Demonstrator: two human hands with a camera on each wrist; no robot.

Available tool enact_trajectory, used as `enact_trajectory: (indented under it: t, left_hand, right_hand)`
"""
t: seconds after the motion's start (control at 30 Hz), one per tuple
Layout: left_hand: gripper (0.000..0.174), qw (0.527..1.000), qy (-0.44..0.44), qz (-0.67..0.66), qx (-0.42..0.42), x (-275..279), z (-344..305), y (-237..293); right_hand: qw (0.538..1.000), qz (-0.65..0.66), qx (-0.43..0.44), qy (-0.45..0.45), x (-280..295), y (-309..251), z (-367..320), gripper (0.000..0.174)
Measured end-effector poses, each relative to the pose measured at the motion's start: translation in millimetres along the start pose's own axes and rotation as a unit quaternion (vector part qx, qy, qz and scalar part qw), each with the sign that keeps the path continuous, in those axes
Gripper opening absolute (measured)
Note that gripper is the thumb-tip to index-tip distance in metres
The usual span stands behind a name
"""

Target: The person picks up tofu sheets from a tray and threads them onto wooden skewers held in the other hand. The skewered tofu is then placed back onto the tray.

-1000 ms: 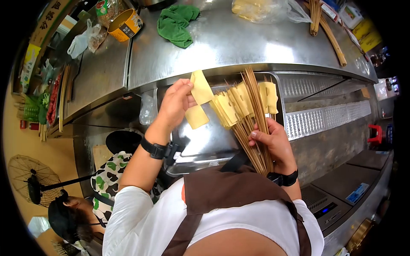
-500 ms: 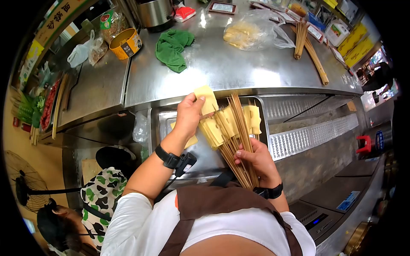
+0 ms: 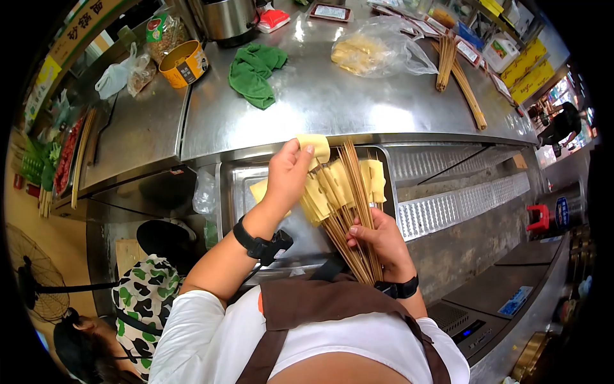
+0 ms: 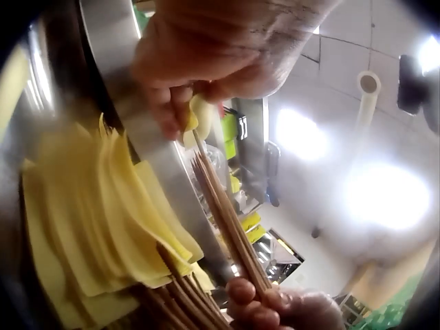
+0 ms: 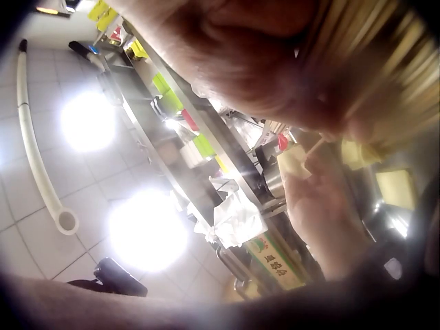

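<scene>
My left hand (image 3: pixel 286 173) pinches a thin yellow sheet (image 3: pixel 313 145), which looks like tofu skin, near the tips of the skewers. In the left wrist view the pinched sheet (image 4: pixel 199 115) is folded, and one skewer tip reaches up to it. A bundle of bare bamboo skewers (image 3: pixel 358 185) is gripped in my right hand (image 3: pixel 382 240), tips pointing away from me. Also lying along that hand are skewers threaded with folded yellow sheets (image 3: pixel 315 200), which appear large in the left wrist view (image 4: pixel 103 213). Part of a loose sheet (image 3: pixel 258 189) shows behind the left wrist.
A metal tray (image 3: pixel 222 214) lies under both hands, against the steel counter (image 3: pixel 211 121). On the counter are a green cloth (image 3: pixel 256 73), a plastic bag of yellow sheets (image 3: pixel 364 54), more skewers (image 3: pixel 469 96) and a yellow tub (image 3: pixel 183 64). Another person (image 3: pixel 144 307) is at the left.
My left hand has brought the sheet from left of the bundle to the skewer tips, and the sheet is now bent over. The right hand keeps its grip. The head view has shifted.
</scene>
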State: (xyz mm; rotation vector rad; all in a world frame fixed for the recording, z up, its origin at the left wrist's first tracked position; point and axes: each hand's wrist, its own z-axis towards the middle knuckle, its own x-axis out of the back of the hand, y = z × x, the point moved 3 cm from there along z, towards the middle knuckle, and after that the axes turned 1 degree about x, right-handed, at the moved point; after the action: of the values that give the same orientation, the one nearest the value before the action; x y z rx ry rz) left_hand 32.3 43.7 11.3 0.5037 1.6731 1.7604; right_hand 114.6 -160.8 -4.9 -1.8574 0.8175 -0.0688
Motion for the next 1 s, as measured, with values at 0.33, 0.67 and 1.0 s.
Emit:
enact_trajectory:
  t: [0.33,0.67,1.0]
  left_hand:
    - [0.038,0.990,0.069,-0.121,0.010,-11.7,-11.9,2.6]
    - [0.029,0.985,-0.012,-0.048,0.167,5.1,-5.5,-7.4]
    - [0.028,0.978,-0.030,-0.086,0.190,-0.3,-16.1,-7.5]
  right_hand:
    - [1.000,0.002,-0.002,0.000,-0.3,-0.2,-0.2,0.015]
    - [1.000,-0.001,-0.003,0.001,0.3,1.5,0.1,0.015]
    - [1.000,0.005,0.002,-0.005,0.6,1.6,0.6,0.014]
